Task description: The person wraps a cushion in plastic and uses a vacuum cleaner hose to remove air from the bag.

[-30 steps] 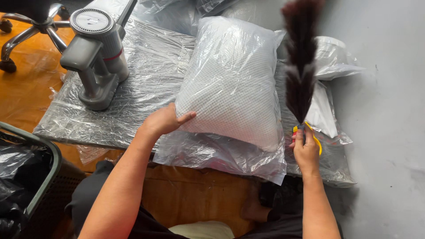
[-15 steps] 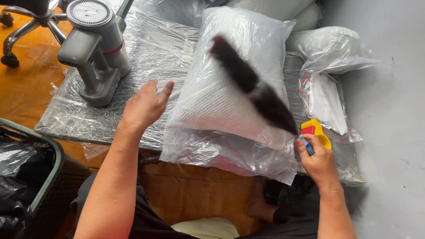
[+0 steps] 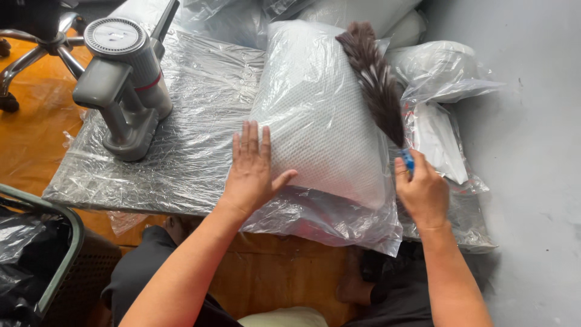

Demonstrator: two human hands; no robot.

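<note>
A low worktop (image 3: 181, 163) covered in clear plastic sheeting fills most of the view. On it lies a white pillow (image 3: 321, 121) sealed in a clear plastic bag, its near end overhanging the worktop's front edge. A grey cordless vacuum (image 3: 124, 85) stands upright to the left. The left hand (image 3: 251, 169) rests flat on the pillow's near left corner, fingers released and spread. The right hand (image 3: 423, 191) has its fingers clenched around the blue handle of a dark feather duster (image 3: 375, 85) (plume lying across the pillow's right side).
</note>
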